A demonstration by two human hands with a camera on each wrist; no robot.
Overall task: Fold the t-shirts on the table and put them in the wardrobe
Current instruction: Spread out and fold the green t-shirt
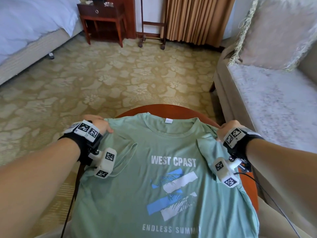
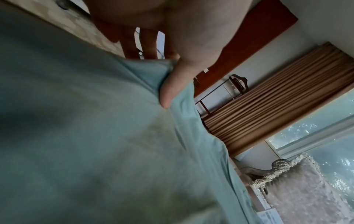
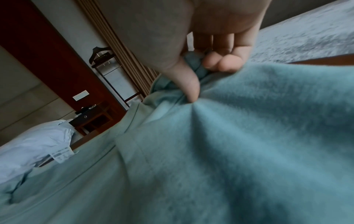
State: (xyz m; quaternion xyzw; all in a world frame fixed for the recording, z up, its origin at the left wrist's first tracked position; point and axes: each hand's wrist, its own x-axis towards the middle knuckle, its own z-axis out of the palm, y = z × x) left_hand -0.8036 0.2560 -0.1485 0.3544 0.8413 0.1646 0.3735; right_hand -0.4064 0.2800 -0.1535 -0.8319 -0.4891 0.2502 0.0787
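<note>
A pale green t-shirt [image 1: 164,182] printed "WEST CPAST" lies face up over a round red-brown table [image 1: 164,108], collar at the far side. Both sleeves are folded inward over the chest. My left hand [image 1: 99,123] pinches the shirt's left shoulder, thumb on top [image 2: 170,94] and fingers under the cloth [image 2: 95,136]. At the opposite shoulder my right hand [image 1: 226,128] grips a bunch of fabric between thumb [image 3: 189,89] and curled fingers, puckering the cloth [image 3: 249,136]. The shirt's hem hangs off the near edge toward me.
A pale sofa [image 1: 274,107] with a fringed cushion [image 1: 277,31] stands close on the right. Patterned carpet [image 1: 103,79] lies beyond the table. A bed [image 1: 30,31], a dark wooden nightstand [image 1: 103,19], a valet stand [image 1: 152,26] and curtains [image 1: 197,19] line the far side.
</note>
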